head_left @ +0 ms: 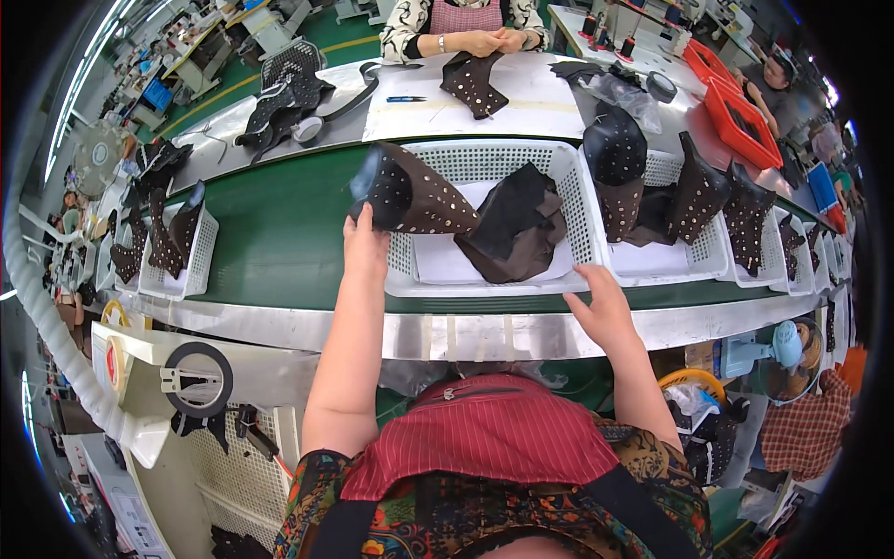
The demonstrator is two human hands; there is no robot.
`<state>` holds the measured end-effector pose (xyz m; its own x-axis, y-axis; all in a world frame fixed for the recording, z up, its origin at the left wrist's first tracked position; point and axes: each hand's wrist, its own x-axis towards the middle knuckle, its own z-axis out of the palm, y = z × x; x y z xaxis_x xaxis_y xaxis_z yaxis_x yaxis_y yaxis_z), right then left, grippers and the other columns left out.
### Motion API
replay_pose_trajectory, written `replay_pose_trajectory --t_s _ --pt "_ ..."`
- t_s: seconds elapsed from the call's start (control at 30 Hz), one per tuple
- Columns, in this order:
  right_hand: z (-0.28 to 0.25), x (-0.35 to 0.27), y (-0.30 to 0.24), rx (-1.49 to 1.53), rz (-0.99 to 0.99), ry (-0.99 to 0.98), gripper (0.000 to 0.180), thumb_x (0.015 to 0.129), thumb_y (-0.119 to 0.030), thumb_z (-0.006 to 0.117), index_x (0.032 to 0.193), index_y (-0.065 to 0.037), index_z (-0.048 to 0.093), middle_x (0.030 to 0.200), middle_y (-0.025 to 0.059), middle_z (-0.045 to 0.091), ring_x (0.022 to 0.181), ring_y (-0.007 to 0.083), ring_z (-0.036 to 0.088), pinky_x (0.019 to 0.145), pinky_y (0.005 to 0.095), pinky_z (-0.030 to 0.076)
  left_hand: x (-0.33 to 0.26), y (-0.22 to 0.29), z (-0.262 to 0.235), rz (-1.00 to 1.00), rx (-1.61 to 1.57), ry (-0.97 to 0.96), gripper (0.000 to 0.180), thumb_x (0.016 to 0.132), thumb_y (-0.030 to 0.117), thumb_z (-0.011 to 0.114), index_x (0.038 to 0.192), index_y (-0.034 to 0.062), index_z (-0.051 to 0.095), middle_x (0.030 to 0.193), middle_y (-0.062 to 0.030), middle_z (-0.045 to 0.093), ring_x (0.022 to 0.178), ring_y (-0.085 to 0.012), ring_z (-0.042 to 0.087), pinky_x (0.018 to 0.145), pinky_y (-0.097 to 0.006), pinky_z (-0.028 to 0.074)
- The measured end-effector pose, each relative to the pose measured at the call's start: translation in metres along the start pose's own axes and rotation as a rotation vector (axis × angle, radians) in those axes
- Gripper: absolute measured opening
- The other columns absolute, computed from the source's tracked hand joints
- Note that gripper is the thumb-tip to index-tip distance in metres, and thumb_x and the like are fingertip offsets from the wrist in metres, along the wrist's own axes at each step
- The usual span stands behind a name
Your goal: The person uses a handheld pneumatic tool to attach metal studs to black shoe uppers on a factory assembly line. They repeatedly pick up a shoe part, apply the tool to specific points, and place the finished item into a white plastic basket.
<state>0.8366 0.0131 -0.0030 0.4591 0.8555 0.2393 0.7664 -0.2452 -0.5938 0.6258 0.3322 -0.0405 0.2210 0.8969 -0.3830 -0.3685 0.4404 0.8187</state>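
Observation:
A brown and black boot upper (430, 194) with metal studs lies tilted across the left end of a white plastic basket (500, 290). My left hand (366, 244) holds it by its shiny black end; some of the fingers are hidden behind it. Inside the basket, a dark folded upper (515, 228) rests on white paper. My right hand (603, 307) is open at the basket's front right corner, fingers spread, with nothing in it.
The baskets stand on a green conveyor belt (270, 233) with a metal front edge (466, 335). More baskets of studded uppers (670, 261) line the right; another basket (203, 252) stands left. Across the belt, a person's hands (484, 42) hold a studded piece (473, 84).

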Motion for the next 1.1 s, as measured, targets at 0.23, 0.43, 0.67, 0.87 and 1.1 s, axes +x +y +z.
replay_pose_trajectory --t_s 0.23,0.43,0.67,0.87,1.1 --pt "0.052 0.026 0.024 -0.310 -0.407 -0.164 0.028 0.071 -0.012 0.065 0.098 -0.007 0.060 0.090 0.0095 0.060 0.084 0.0282 0.060 0.075 0.0398 0.047 -0.071 0.003 -0.068 0.097 0.366 0.042 0.066 0.092 0.026 0.055 0.145 0.0089 0.020 0.138 -0.0168 0.041 0.112 -0.0253 0.053 0.089 -0.038 0.044" --pt "0.093 0.047 0.007 -0.286 -0.471 -0.183 0.015 0.072 -0.008 0.059 0.088 -0.008 0.060 0.079 0.0071 0.058 0.077 0.0277 0.059 0.066 0.0410 0.048 -0.162 -0.021 -0.146 0.135 0.553 0.155 0.056 0.094 0.013 0.050 0.143 0.0064 0.024 0.131 -0.0174 0.048 0.105 -0.0220 0.057 0.089 -0.033 0.044" --pt "0.149 0.067 -0.059 -0.275 -0.482 -0.241 0.010 0.074 -0.009 0.055 0.084 -0.008 0.058 0.082 0.0086 0.058 0.082 0.0272 0.060 0.068 0.0408 0.050 -0.227 -0.040 -0.193 0.078 0.475 0.358 0.053 0.093 0.012 0.050 0.142 0.0077 0.028 0.131 -0.0158 0.049 0.103 -0.0191 0.057 0.087 -0.031 0.044" --pt "0.202 0.097 -0.111 -0.274 -0.467 -0.364 0.013 0.081 -0.011 0.050 0.087 -0.007 0.060 0.090 0.0094 0.062 0.091 0.0268 0.061 0.074 0.0393 0.052 -0.236 -0.041 -0.197 0.103 0.435 0.385 0.045 0.095 0.010 0.048 0.138 0.0055 0.034 0.126 -0.0127 0.053 0.101 -0.0175 0.058 0.084 -0.027 0.044" --pt "0.235 0.117 -0.142 -0.170 -0.496 -0.380 0.012 0.080 -0.012 0.055 0.091 -0.007 0.060 0.095 0.0092 0.060 0.094 0.0273 0.060 0.077 0.0396 0.050 -0.237 -0.059 -0.213 0.045 0.490 0.284 0.041 0.096 0.011 0.048 0.135 0.0053 0.039 0.122 -0.0115 0.056 0.098 -0.0165 0.059 0.080 -0.026 0.046"
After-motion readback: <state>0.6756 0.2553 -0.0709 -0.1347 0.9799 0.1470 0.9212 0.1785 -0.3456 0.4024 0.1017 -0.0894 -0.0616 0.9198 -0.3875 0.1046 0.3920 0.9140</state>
